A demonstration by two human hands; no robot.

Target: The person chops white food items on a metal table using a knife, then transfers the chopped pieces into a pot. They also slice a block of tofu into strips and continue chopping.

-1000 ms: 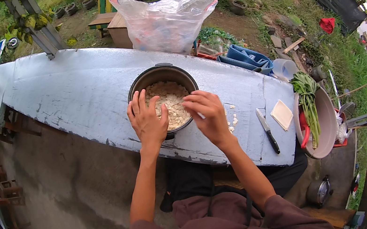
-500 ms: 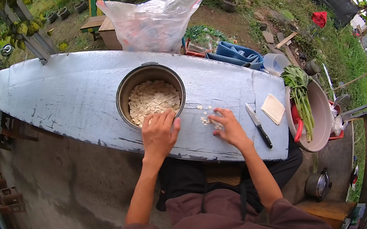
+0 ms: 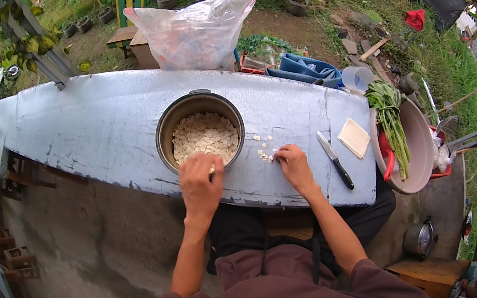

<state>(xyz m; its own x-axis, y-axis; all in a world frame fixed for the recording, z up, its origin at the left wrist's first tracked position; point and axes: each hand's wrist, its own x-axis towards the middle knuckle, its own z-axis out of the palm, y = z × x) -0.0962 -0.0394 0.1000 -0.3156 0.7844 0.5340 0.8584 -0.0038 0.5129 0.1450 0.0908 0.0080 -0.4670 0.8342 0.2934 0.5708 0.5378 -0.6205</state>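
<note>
A round dark-rimmed metal pot point(image 3: 158, 137) stands on the table, partly filled with small pale square-cut pieces point(image 3: 202, 133). Over its near rim is my left hand point(image 3: 198, 186), fingers curled in, with a pale bit showing by the thumb. To the right of the pot, my right hand point(image 3: 295, 168) rests low over the table, its fingertips pinched at a small pale piece. A few loose pale squares point(image 3: 262, 153) lie beside those fingertips. Farther right lie a black-handled knife point(image 3: 335, 159) and a stack of thin pale square sheets point(image 3: 353, 138).
The long silvery table point(image 3: 92, 121) narrows to the left. A big clear plastic bag point(image 3: 191, 36) stands behind its far edge, near a folded blue cloth point(image 3: 307, 71). Off the right end, a wide basin point(image 3: 417, 147) holds leafy green stalks point(image 3: 392, 126) and a red-handled item.
Both hands have gone from spread fingers to closed ones. My left hand has moved slightly toward me, and my right fingertips have drawn together among the loose squares.
</note>
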